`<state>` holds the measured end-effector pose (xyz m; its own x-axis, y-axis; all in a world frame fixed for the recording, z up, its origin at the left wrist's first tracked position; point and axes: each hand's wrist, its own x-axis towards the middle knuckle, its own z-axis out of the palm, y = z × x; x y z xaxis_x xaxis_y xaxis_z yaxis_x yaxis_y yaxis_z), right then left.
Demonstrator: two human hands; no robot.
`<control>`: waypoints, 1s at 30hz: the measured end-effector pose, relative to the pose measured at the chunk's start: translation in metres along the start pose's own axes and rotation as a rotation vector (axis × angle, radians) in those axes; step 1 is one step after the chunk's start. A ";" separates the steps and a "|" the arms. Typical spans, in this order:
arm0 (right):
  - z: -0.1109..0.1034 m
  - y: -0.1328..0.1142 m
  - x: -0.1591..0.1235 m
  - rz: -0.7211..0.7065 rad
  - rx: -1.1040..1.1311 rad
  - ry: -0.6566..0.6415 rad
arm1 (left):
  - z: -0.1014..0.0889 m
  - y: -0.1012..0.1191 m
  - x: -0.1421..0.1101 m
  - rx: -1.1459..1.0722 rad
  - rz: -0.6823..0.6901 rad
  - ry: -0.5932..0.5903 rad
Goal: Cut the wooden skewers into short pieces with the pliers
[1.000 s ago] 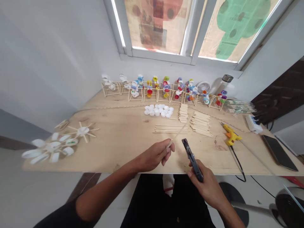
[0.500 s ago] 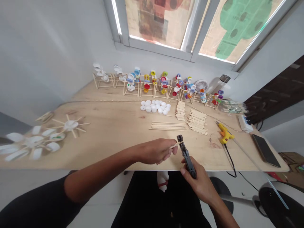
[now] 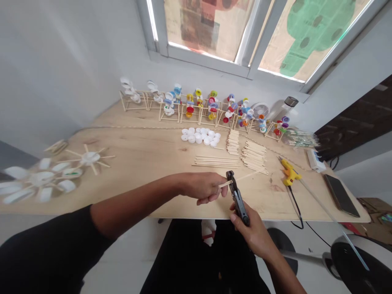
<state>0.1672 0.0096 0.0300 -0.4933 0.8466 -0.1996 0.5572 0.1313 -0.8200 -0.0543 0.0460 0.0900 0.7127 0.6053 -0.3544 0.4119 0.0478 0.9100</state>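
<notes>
My left hand (image 3: pixel 204 188) is closed on a thin wooden stick (image 3: pixel 248 175) above the front of the table. The stick runs from my fingers to the jaws of dark pliers (image 3: pixel 238 200), and a length of it sticks out to the right beyond them. My right hand (image 3: pixel 249 228) is wrapped around the pliers' handles near the table edge. Just behind my hands lie a row of long sticks (image 3: pixel 216 162), a bundle of short sticks (image 3: pixel 233 143) and a wider stack of sticks (image 3: pixel 254 157). White bottle caps (image 3: pixel 198 139) are grouped farther back.
Small stick frames with coloured cap wheels (image 3: pixel 190 107) line the wall. At left lie a stick-spoked wheel (image 3: pixel 91 157) and a larger white-cup wheel (image 3: pixel 41 178). A yellow glue gun (image 3: pixel 290 172), phone (image 3: pixel 340 194) and power strip (image 3: pixel 316 160) are at right.
A long end of stick now shows to the right of the pliers' jaws, where earlier only a short end reached them. Both hands have shifted slightly.
</notes>
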 end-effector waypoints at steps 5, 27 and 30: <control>0.001 0.001 0.003 0.004 0.012 0.001 | -0.003 0.003 0.002 0.020 -0.038 -0.031; 0.006 0.005 0.011 0.015 -0.107 0.091 | -0.024 0.002 0.017 0.005 -0.145 -0.107; 0.007 0.005 0.014 0.021 -0.130 0.104 | -0.029 0.000 0.019 0.003 -0.163 -0.120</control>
<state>0.1584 0.0188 0.0193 -0.4126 0.8977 -0.1545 0.6517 0.1724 -0.7386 -0.0568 0.0803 0.0894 0.6991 0.4906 -0.5202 0.5290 0.1346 0.8379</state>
